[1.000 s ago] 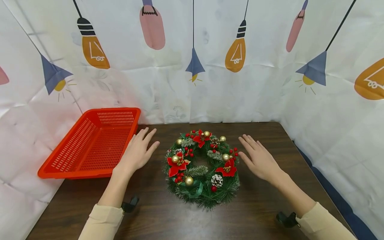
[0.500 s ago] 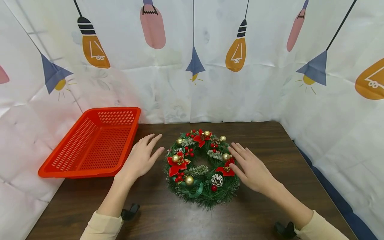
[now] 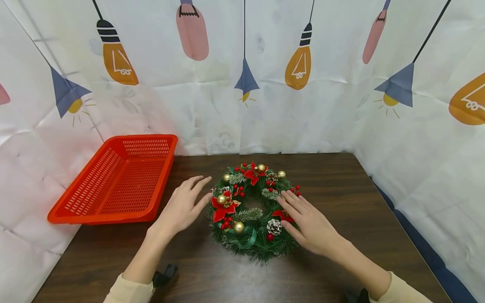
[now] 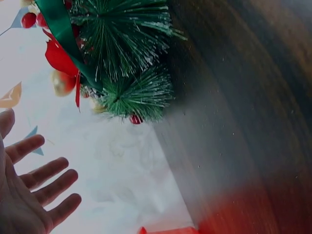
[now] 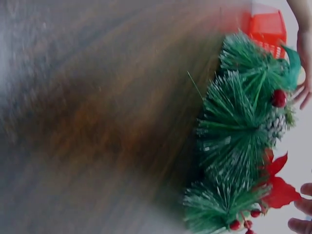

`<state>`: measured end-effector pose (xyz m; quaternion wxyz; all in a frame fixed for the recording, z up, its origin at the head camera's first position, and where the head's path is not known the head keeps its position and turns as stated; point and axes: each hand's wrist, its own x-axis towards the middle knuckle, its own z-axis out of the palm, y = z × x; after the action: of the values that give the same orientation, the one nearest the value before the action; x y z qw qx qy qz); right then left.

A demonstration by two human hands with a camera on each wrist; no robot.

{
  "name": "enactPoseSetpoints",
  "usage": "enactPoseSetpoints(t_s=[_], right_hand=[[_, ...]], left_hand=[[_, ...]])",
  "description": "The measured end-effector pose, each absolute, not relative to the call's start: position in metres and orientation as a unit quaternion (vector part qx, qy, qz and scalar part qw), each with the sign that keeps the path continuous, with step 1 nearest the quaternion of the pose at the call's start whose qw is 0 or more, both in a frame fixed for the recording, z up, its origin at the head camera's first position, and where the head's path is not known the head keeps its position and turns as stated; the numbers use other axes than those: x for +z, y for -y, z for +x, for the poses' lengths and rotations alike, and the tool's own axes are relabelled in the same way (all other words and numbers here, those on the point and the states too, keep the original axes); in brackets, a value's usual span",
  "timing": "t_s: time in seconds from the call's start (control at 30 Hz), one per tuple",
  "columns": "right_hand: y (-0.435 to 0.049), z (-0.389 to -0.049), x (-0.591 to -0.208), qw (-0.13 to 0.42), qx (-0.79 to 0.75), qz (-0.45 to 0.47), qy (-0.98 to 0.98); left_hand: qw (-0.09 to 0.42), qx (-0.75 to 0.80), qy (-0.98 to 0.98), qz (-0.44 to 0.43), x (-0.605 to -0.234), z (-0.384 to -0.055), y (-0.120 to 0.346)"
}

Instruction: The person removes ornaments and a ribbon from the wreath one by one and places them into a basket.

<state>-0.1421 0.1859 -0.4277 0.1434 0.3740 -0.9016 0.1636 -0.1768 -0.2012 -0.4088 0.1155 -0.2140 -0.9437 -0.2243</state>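
Observation:
A green Christmas wreath (image 3: 261,248) lies flat on the dark wooden table, dressed with red poinsettias (image 3: 223,207), gold balls (image 3: 239,227), red berries and a frosted pine cone (image 3: 274,227). My left hand (image 3: 184,206) is at its left side, fingers extended and fingertips close to the edge. In the left wrist view the left hand (image 4: 34,185) shows spread fingers with nothing in them, apart from the wreath (image 4: 122,48). My right hand (image 3: 308,223) is over the wreath's right side, fingers straight, partly covering a poinsettia. In the right wrist view, only fingertips (image 5: 300,225) show near the red petals.
A red plastic basket (image 3: 102,219) with perforated walls stands at the table's left, just beyond my left forearm. Behind the table (image 3: 326,168) hangs a white curtain (image 3: 216,122) printed with lamps and bulbs. Dark camera mounts sit at both wrists.
My right hand has moved left, from beside the wreath to over its right side. My left hand has shifted right and slightly nearer, toward the wreath's left edge. The wreath stays in place.

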Motion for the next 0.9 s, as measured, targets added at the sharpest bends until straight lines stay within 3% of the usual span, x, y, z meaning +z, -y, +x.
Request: enactPoseSetpoints(t_s=[0.9], right_hand=[[-0.17,-0.127,-0.455,0.161,0.109,0.413,0.89]], left_hand=[[0.118,-0.234,0.915,-0.307,-0.412,-0.137,0.165]])
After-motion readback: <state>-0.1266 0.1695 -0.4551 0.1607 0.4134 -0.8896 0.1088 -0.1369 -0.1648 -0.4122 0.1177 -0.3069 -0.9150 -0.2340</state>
